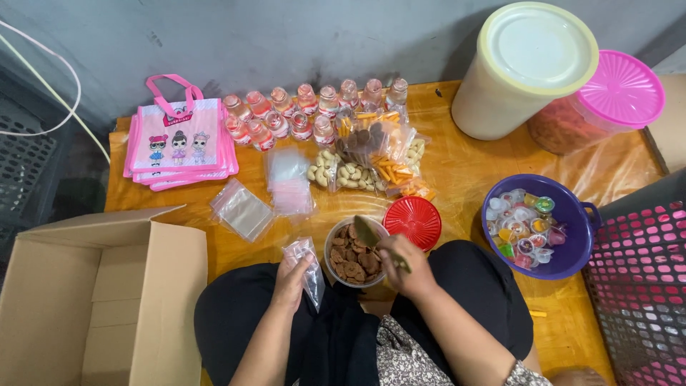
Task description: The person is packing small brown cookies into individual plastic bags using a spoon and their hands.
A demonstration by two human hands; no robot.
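Note:
My left hand [289,277] holds a small clear plastic bag [309,266] upright beside a round jar of brown cookies [352,255]. Over that jar my right hand [404,266] grips a greenish scoop [370,234] whose blade points into the cookies. The jar's red lid [414,221] lies just to its right on the wooden table [471,171].
An open cardboard box [93,293] stands at the left. Pink printed bags [180,143], small drink bottles [307,107], packed snack bags [371,161] and empty clear bags [243,209] lie ahead. A purple bowl of jelly cups [536,225], two big lidded tubs [525,68] and a pink basket [643,286] are right.

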